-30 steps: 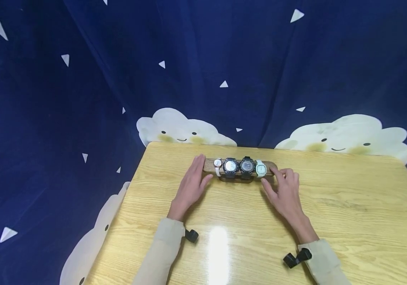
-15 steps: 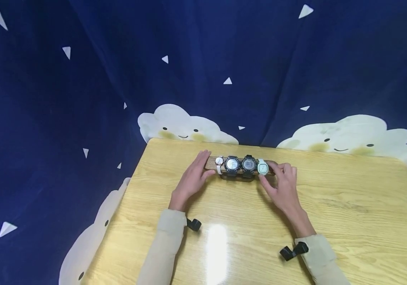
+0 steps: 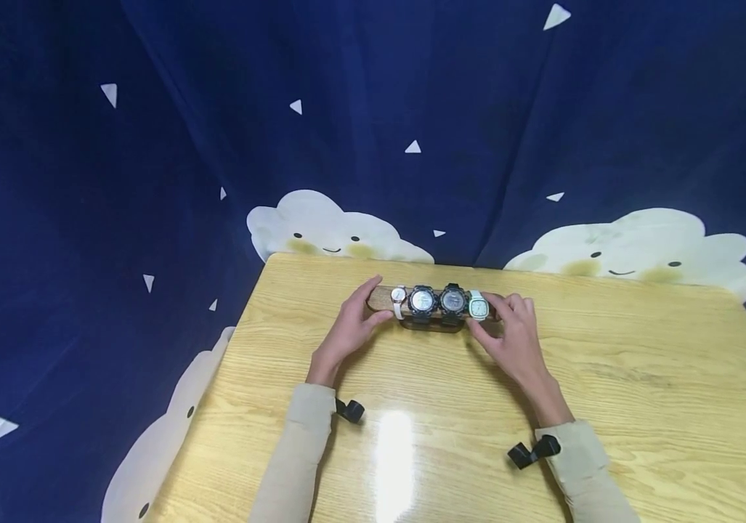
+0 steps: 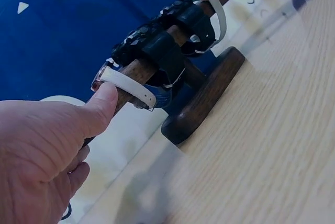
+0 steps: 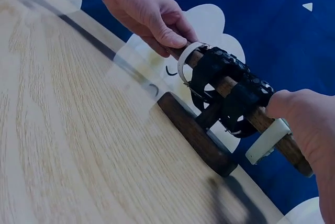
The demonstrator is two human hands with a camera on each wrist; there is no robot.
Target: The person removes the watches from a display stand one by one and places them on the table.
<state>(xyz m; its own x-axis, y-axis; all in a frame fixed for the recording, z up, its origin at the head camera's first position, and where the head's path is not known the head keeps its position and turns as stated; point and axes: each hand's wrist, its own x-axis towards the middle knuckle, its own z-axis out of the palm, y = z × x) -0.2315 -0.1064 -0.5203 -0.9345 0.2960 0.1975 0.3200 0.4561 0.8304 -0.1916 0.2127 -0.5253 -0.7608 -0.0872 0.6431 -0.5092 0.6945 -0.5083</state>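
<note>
A dark wooden watch stand, a crossbar on a base, stands on the table with several wristwatches on its bar. My left hand grips the bar's left end, thumb beside the small white-strapped watch. Two chunky black watches fill the middle of the bar. At the right end sits a mint-green watch with a pale strap. My right hand pinches this watch, thumb at its near side and index finger at its far side; the hand partly hides it in the right wrist view.
The light wooden table extends widely to the right and toward me. Behind it and along its left side hangs a dark blue curtain with white triangles and smiling clouds. Light glares off the tabletop near the front.
My right thumb and index finger have moved left from the bar's right end onto the mint-green watch. My left thumb and fingers have closed round the bar's left end. The stand stays put.
</note>
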